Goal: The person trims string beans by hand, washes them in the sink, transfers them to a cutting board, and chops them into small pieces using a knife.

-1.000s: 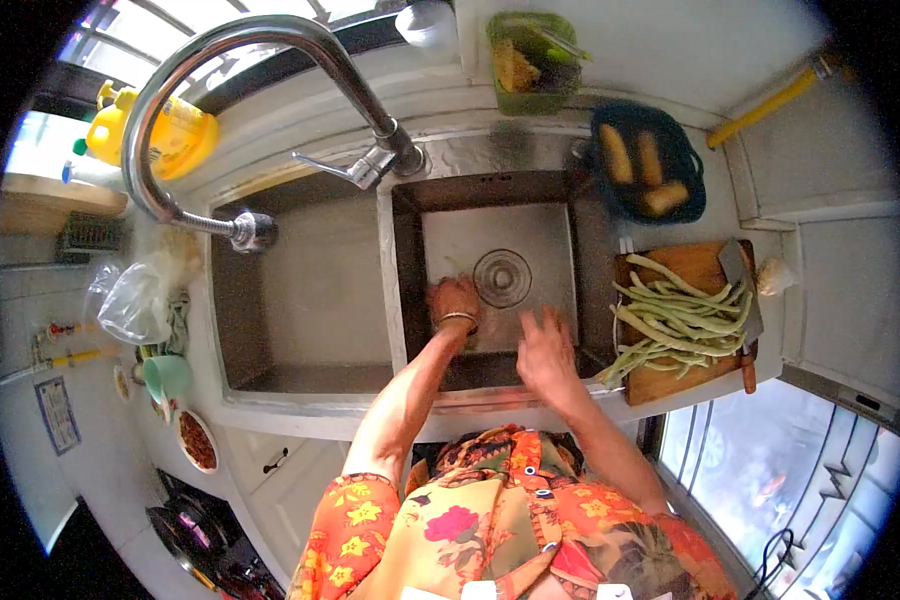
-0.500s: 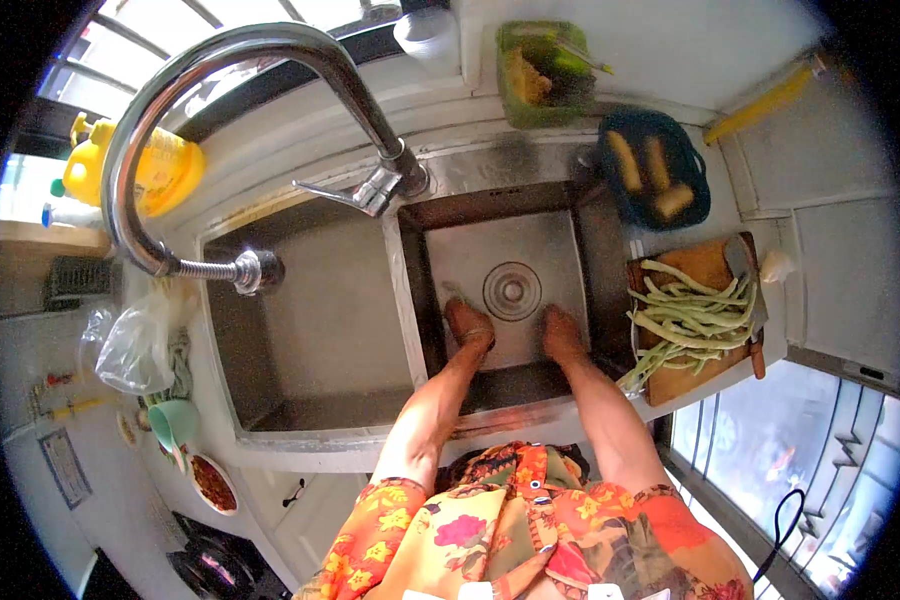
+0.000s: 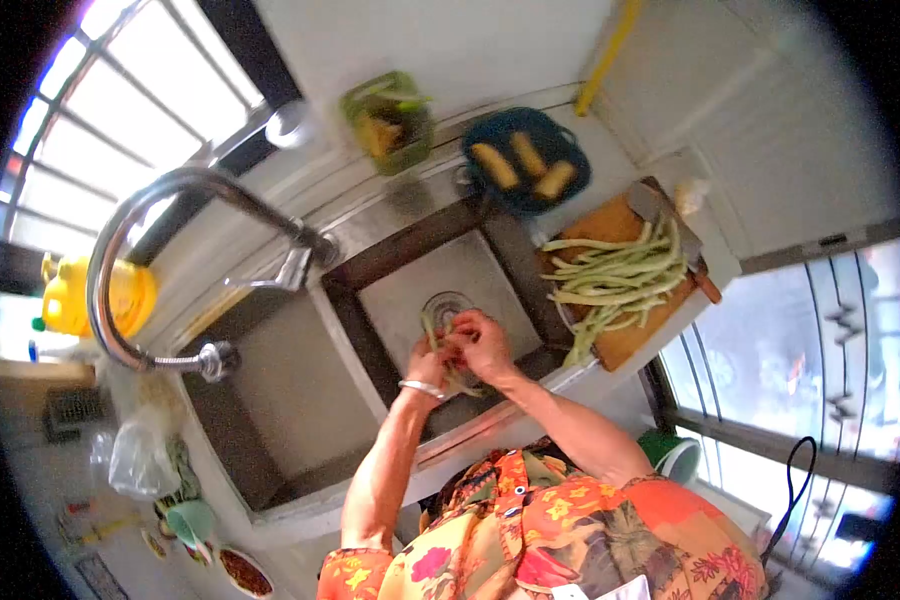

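Observation:
Over the right sink basin, my left hand point(image 3: 430, 365) is closed on a thin green bean point(image 3: 429, 325), whose end sticks up past the fingers. My right hand point(image 3: 482, 345) touches the left one, its fingers pressed together around the same bean. The drain point(image 3: 448, 305) lies just beyond both hands. To the right of the basin, a pile of long green beans point(image 3: 620, 270) rests on a wooden cutting board point(image 3: 625, 346), with a cleaver point(image 3: 660, 212) at the board's far edge.
The chrome faucet point(image 3: 105, 270) arches over the left basin point(image 3: 280, 390). Behind the sink stand a green container point(image 3: 410, 150) and a dark blue basket point(image 3: 485, 130) with pieces of food. A yellow jug point(image 3: 105, 295) and a plastic bag point(image 3: 145, 455) are at the left.
The view has turned and shifted. My hands, apart and low in the basin before, have come together, and a green bean now shows between them.

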`<move>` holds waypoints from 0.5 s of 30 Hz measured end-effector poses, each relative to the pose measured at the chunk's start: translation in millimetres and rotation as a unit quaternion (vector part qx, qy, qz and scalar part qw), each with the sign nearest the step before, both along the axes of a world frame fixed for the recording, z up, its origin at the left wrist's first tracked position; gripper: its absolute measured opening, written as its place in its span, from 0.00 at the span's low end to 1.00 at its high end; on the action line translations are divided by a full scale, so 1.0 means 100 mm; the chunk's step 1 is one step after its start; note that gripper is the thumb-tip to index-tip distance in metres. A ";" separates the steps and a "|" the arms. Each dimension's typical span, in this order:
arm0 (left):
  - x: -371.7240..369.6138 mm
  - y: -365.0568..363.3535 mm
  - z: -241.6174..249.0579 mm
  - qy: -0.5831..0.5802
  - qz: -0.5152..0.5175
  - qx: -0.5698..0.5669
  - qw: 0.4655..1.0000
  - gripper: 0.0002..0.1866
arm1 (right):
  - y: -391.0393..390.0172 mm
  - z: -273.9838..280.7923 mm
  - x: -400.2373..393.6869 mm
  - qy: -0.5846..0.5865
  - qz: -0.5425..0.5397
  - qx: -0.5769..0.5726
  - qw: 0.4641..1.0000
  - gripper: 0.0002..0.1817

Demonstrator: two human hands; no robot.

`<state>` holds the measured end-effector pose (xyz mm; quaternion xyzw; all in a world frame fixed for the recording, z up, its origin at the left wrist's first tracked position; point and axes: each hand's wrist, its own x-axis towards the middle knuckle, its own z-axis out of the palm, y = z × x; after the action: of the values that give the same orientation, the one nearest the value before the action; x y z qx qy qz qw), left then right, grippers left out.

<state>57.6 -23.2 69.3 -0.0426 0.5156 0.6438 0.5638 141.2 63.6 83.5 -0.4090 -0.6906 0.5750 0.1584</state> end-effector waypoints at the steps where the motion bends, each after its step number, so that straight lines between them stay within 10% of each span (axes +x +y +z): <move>1: -0.06 -0.01 0.05 0.020 -0.053 0.007 0.998 0.15 | 0.02 0.20 0.03 -0.009 0.008 -0.004 1.000 0.14; 8: -0.22 0.27 1.09 0.354 -0.181 -0.005 0.918 0.11 | 0.06 0.71 0.44 0.102 0.052 0.263 0.958 0.22; 15: 0.46 1.47 1.90 0.718 -0.236 0.107 0.646 0.18 | 0.72 1.29 1.41 0.098 0.138 0.335 0.927 0.19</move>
<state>103.2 124.0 258.8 0.6165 0.6792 0.3686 0.1508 282.3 135.8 212.8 -0.1747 -0.8734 0.3639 0.2725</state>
